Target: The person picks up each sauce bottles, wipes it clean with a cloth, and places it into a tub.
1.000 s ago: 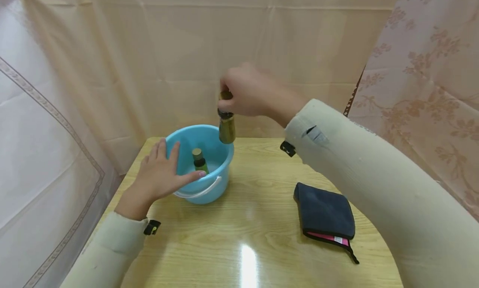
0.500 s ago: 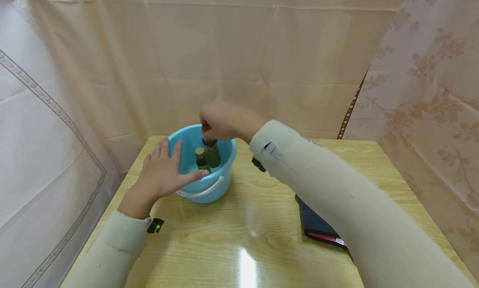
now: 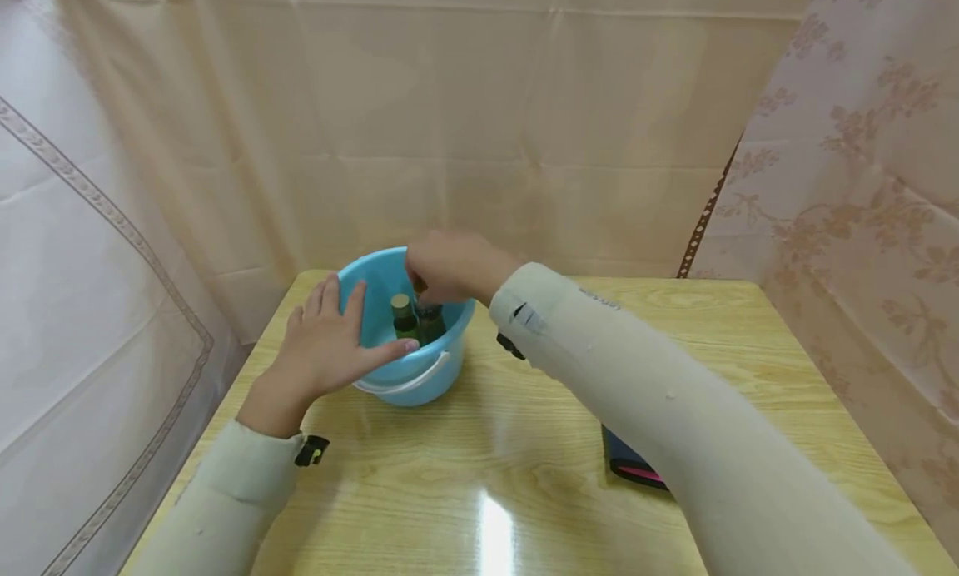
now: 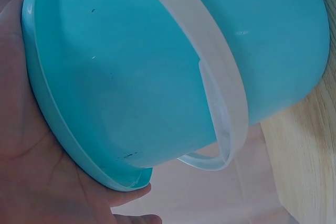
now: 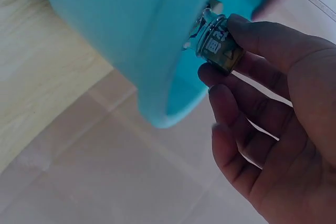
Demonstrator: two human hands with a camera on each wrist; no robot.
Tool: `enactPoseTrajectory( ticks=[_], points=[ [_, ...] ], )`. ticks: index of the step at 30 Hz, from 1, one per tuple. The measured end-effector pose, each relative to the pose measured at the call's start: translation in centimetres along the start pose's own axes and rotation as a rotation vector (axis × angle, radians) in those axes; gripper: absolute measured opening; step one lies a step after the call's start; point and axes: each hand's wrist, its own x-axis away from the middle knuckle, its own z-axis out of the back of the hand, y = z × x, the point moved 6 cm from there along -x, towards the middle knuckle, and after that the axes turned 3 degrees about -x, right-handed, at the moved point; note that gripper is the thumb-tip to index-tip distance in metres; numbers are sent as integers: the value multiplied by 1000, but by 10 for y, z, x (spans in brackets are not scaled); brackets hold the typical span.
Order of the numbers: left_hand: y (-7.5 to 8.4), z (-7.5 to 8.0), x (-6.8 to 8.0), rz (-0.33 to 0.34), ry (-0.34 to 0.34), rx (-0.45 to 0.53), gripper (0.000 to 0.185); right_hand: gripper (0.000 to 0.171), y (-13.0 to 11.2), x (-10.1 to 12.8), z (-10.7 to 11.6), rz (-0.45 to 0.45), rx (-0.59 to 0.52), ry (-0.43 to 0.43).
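- Right hand (image 3: pixel 449 270), in the head view, reaches over the rim of the blue bucket (image 3: pixel 449 355) and pinches the top of a dark green bottle (image 3: pixel 430 322) that stands inside, just beside a second bottle (image 3: pixel 404 318) with a pale gold cap.
- Left hand (image 3: pixel 325 347) lies flat against the bucket's near-left wall, fingers straight and spread, bracing it on the wooden table (image 3: pixel 524 443). A dark pouch (image 3: pixel 625 464) with a pink edge lies on the table, mostly hidden under the right sleeve.
- From the left wrist, the palm (image 4: pixel 31 171) presses the bucket's rim (image 4: pixel 63 145); the white handle (image 4: pixel 220 77) hangs down the turquoise wall. Nothing is curled round anything here — the hand only steadies.
- From the right wrist, thumb and fingers (image 5: pixel 252 77) close on the bottle's cap (image 5: pixel 219 51), which bears printed characters, right at the bucket's lip (image 5: pixel 173 103).
- By my reading, the step in hand is setting the bottle down inside the bucket — whether it rests on the bottom I cannot tell. The next move calls for loosening the pinch and lifting the hand straight up clear of both caps, so neither bottle tips.
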Motion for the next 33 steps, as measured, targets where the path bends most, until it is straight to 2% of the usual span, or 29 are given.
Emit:
enactPoseTrajectory(
  ticks=[7, 20, 33],
  points=[
    [-2, 1, -4, -4, -5, 1, 134, 17, 6, -6, -15, -55, 27, -53],
    [-3, 0, -5, -13, 23, 4, 134, 6, 4, -11, -25, -41, -4, -50],
    [-2, 2, -5, -12, 25, 5, 133, 13, 3, -11, -29, -31, -1, -37]
  ],
)
